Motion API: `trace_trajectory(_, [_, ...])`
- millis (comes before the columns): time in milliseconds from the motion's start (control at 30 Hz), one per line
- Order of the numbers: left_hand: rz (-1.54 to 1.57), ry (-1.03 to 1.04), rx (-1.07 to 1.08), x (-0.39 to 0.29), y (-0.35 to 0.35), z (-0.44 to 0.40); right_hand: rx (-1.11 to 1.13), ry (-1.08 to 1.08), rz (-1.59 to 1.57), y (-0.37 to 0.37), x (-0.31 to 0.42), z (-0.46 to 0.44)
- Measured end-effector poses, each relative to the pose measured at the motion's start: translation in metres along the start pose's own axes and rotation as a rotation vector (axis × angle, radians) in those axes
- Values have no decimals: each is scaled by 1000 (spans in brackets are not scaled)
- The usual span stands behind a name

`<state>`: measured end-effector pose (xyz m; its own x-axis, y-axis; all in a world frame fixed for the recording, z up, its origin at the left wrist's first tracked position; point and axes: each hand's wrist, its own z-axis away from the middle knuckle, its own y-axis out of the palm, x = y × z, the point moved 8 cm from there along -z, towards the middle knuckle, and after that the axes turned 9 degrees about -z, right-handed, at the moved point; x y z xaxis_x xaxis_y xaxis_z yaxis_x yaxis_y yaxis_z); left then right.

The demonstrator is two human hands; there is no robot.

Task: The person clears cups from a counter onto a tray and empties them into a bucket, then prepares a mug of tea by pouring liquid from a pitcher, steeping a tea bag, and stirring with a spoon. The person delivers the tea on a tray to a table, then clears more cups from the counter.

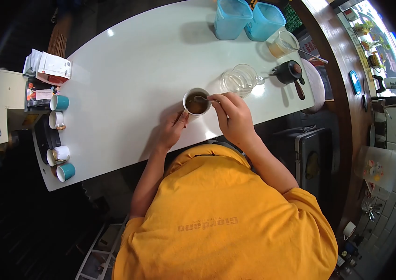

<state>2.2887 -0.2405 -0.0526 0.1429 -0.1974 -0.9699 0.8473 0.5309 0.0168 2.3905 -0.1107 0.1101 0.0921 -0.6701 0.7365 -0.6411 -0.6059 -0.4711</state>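
Note:
A white cup [197,101] with brown liquid stands near the front edge of the white table [137,60]. My left hand [173,128] is closed on the cup's lower left side, at its handle. My right hand [233,116] pinches a spoon [201,99], whose bowl dips into the liquid. Just right of the cup is a clear glass pitcher [242,80] with its handle toward the right.
Teal and white cups [59,102] line the left end, near stacked packets [54,66]. Two blue containers [231,19] stand at the back. To the right are a glass jar [279,45] with a long spoon and a small black pot [286,73].

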Motion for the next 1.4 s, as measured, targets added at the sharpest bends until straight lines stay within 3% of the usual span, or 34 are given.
trace_trajectory(267, [-105,40,29,-4,-2,-3,57,-71,91,22,-10,-1])
trace_trajectory(567, [-121,23,46,-5,-1,0,271,19,63,38,-17,-7])
trace_trajectory(767, [-149,58,49,-19,3,2,261,-54,258,41,-9,-14])
trace_trajectory(1167, [-125,86,21,-16,3,4,387,-73,169,46,-10,-9])
trace_trajectory(1400, [-79,92,-121,-12,-14,10,317,-102,246,44,-6,-11])
